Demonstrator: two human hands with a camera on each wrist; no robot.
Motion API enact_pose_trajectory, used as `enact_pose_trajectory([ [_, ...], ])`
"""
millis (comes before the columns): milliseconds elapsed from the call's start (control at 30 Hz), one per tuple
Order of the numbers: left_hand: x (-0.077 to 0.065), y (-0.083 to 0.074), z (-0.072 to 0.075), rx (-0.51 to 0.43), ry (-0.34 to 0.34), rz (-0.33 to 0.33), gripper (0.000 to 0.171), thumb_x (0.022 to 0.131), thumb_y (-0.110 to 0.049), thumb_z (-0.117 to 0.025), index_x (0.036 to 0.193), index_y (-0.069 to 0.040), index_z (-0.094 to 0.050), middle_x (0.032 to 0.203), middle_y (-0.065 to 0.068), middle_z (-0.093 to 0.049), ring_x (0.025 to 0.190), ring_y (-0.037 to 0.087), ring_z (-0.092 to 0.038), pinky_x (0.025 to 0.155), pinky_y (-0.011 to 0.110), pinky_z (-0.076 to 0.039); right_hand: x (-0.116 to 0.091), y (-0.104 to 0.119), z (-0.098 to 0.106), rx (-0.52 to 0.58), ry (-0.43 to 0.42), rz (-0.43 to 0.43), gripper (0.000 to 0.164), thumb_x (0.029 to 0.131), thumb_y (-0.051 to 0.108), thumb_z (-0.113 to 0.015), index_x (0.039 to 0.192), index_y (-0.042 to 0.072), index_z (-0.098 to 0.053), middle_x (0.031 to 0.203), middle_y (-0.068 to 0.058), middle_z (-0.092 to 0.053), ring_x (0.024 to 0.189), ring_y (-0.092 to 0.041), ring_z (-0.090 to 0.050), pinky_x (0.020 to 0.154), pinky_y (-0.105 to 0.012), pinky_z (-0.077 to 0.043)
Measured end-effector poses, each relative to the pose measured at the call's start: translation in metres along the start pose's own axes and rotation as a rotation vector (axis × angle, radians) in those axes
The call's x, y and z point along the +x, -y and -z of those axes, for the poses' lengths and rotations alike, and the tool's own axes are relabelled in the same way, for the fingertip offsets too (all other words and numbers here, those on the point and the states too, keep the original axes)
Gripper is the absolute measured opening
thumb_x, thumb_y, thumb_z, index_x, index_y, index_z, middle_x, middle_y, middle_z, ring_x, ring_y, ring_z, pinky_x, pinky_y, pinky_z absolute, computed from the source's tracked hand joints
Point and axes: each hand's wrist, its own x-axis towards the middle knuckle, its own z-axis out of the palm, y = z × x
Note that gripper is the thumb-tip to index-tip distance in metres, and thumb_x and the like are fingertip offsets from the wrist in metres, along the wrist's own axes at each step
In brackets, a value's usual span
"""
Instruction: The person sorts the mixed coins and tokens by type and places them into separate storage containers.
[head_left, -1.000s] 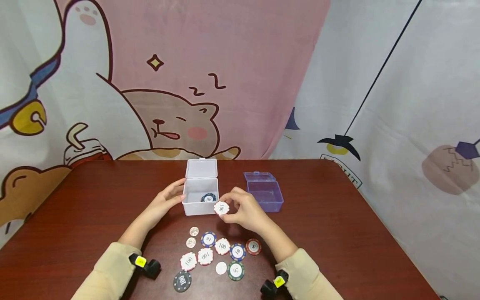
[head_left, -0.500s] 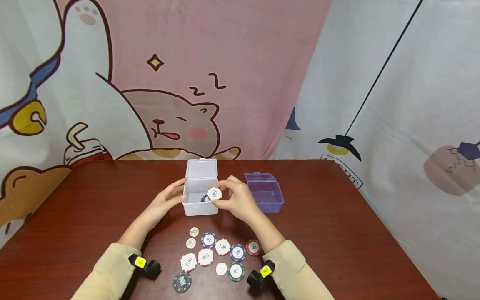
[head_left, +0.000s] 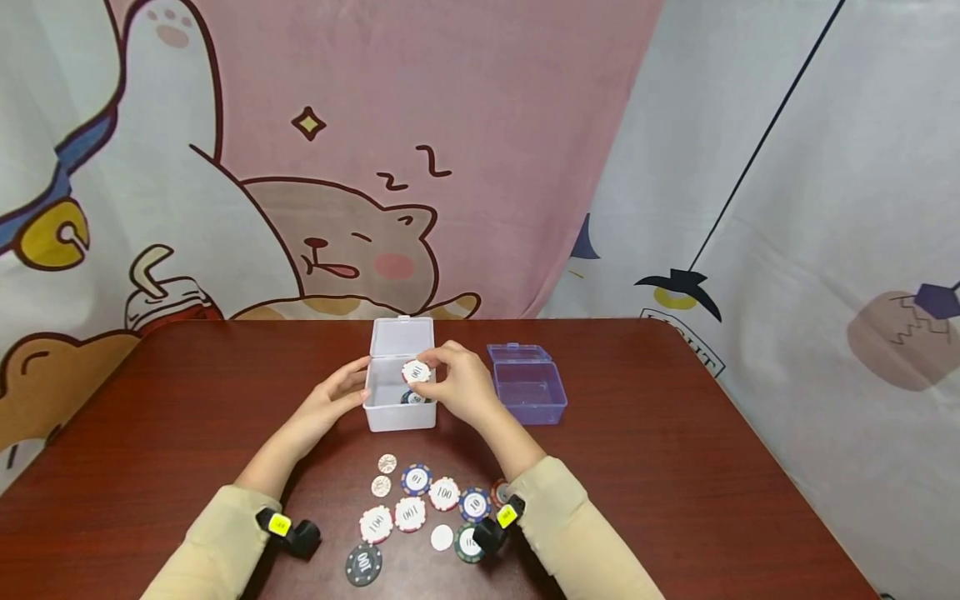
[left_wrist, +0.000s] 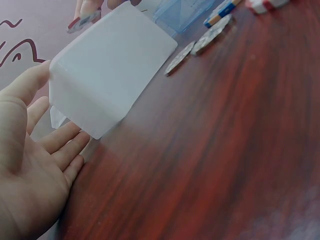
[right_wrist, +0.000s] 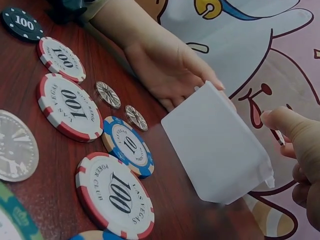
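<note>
A white plastic box point(head_left: 399, 418) stands on the table with its lid raised. My right hand point(head_left: 465, 387) pinches a white-and-red 100 poker chip point(head_left: 416, 372) between thumb and fingers, above the box opening. Inside the box lies a dark chip point(head_left: 412, 398), partly covered from sight. Along the box's left side, my left hand point(head_left: 330, 404) rests with fairly straight fingers. The left wrist view shows its thumb point(left_wrist: 30, 82) touching the box wall. In the right wrist view the pinched chip point(right_wrist: 278, 136) appears edge-on.
A translucent purple box point(head_left: 531, 412), lid raised, stands right of the white one. Nearer me lie several poker chips, including a black 100 chip point(head_left: 363, 565) and a blue 10 chip point(head_left: 417, 479), plus small coins point(head_left: 381, 486). A green chip point(head_left: 468, 546) is partly hidden by the right wrist camera.
My right hand has carried the 100 chip leftward and away from me, from beside the white box's front right corner to over its opening. The left hand keeps its place.
</note>
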Motion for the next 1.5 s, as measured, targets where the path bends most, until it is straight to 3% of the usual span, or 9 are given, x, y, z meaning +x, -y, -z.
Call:
enact_pose_trajectory([
  [267, 0.000, 0.000, 0.000, -0.006, -0.008, 0.009, 0.058, 0.096, -0.015, -0.057, 0.148, -0.010, -0.032, 0.142, 0.024, -0.041, 0.128, 0.037, -0.039, 0.101, 0.054, -0.029, 0.008, 0.000, -0.006, -0.061, 0.035, -0.070, 0.033, 0.069, 0.029, -0.086, 0.096, 0.016, -0.074, 0.082, 0.009, -0.059, 0.064, -0.005, -0.048, 0.055, -0.023, -0.038],
  [700, 0.002, 0.002, 0.003, -0.005, 0.002, 0.003, 0.059, 0.096, -0.017, -0.057, 0.149, -0.012, -0.032, 0.143, 0.024, -0.040, 0.129, 0.037, -0.038, 0.102, 0.055, -0.028, 0.012, -0.005, -0.018, -0.094, 0.105, -0.148, 0.035, 0.069, 0.037, -0.085, 0.098, 0.021, -0.074, 0.082, 0.011, -0.060, 0.066, -0.005, -0.049, 0.056, -0.025, -0.039],
  [967, 0.001, 0.000, 0.004, -0.001, 0.002, 0.007, 0.060, 0.096, -0.019, -0.058, 0.149, -0.012, -0.031, 0.143, 0.024, -0.040, 0.128, 0.038, -0.039, 0.101, 0.056, -0.028, 0.013, -0.003, -0.016, -0.125, 0.142, -0.192, 0.038, 0.070, 0.041, -0.084, 0.102, 0.023, -0.073, 0.090, 0.013, -0.063, 0.073, -0.006, -0.053, 0.062, -0.028, -0.041],
  [1167, 0.002, 0.002, 0.003, -0.011, 0.006, 0.005, 0.059, 0.096, -0.018, -0.057, 0.149, -0.012, -0.032, 0.143, 0.024, -0.040, 0.129, 0.038, -0.038, 0.102, 0.056, -0.027, 0.010, -0.004, -0.017, -0.103, 0.128, -0.185, 0.045, 0.073, 0.041, -0.082, 0.111, 0.020, -0.072, 0.095, 0.011, -0.063, 0.078, -0.008, -0.054, 0.065, -0.028, -0.043],
  [1500, 0.001, 0.003, 0.001, -0.019, 0.011, -0.004, 0.058, 0.096, -0.016, -0.057, 0.149, -0.011, -0.032, 0.143, 0.024, -0.041, 0.128, 0.038, -0.039, 0.102, 0.056, -0.027, -0.003, 0.001, -0.004, 0.045, 0.059, -0.082, 0.044, 0.075, 0.030, -0.083, 0.112, 0.009, -0.071, 0.096, -0.002, -0.066, 0.064, -0.009, -0.050, 0.057, -0.024, -0.042],
])
